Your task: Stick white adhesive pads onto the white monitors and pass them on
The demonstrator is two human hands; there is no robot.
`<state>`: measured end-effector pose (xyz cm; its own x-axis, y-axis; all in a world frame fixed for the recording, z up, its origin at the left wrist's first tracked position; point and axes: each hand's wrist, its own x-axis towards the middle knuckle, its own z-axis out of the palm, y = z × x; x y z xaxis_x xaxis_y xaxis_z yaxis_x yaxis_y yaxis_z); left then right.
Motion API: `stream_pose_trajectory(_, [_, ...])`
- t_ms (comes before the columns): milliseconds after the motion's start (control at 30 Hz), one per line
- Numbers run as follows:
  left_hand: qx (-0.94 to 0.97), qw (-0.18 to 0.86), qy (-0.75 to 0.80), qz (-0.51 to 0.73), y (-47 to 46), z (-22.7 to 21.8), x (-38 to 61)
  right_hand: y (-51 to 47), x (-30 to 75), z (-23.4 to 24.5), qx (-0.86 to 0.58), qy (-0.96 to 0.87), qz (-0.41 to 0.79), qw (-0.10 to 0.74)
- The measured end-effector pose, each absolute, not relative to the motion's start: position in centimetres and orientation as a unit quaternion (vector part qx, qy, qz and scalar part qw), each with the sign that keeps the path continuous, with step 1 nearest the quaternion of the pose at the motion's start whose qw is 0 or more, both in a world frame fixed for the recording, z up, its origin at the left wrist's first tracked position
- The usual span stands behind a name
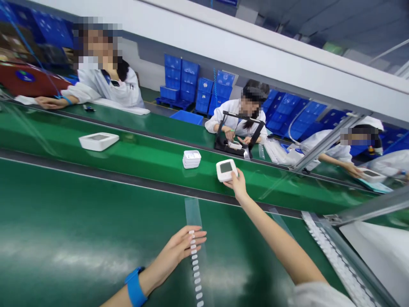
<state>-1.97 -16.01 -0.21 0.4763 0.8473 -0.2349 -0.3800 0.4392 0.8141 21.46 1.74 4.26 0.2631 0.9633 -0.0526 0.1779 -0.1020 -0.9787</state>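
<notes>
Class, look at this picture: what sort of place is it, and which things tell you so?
Probably an electronics assembly line: a long green conveyor belt carries white plastic devices with grey screens, and stacked blue plastic crates stand behind.

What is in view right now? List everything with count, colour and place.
white device with grey screen: 1, on the belt, gripped by right hand
stack of white parts: 1, mid belt
flat white unit: 1, belt left
strip of white pads: 1, clear backing, near bench under left hand
blue crates: many, stacked behind
co-workers: 3, white coats, far side
blue wristband: 1, left wrist
left hand: on strip
right hand: holding device
</notes>
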Motion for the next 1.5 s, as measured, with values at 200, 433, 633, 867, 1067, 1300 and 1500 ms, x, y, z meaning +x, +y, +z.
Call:
stream_pose_trajectory(200, [0.382,0.763,0.313,0.417,-14.9,-1.4,-3.0,10.3,20.3,6.0,-0.668,-0.518,0.277,0.456])
stream_pose_trajectory(433, [0.393,0.73,0.361,0.426,-15.1,-2.0,-2.5,2.8,18.9,6.2,-0.587,-0.632,0.217,0.458])
stream_pose_trajectory(633, [0.405,0.712,0.365,0.442,-16.0,-2.0,-1.2,-13.8,16.2,-0.2,-0.436,-0.723,0.263,0.466])
stream_pose_trajectory(867, [0.43,0.69,0.378,0.444,-17.2,-1.2,0.5,-15.9,16.5,-0.6,-0.421,-0.657,0.374,0.501])
stream_pose_trajectory(1067, [0.511,0.65,0.348,0.442,-18.1,-1.1,2.3,-18.1,17.4,-1.2,-0.47,-0.549,0.431,0.541])
stream_pose_trajectory(1300, [0.677,0.535,0.313,0.397,-18.9,0.9,4.7,-18.9,20.3,-1.9,-0.516,-0.437,0.452,0.582])
stream_pose_trajectory(1500, [0.764,0.458,0.29,0.35,-17.2,0.0,8.5,-18.6,24.8,-4.9,-0.572,-0.34,0.427,0.612])
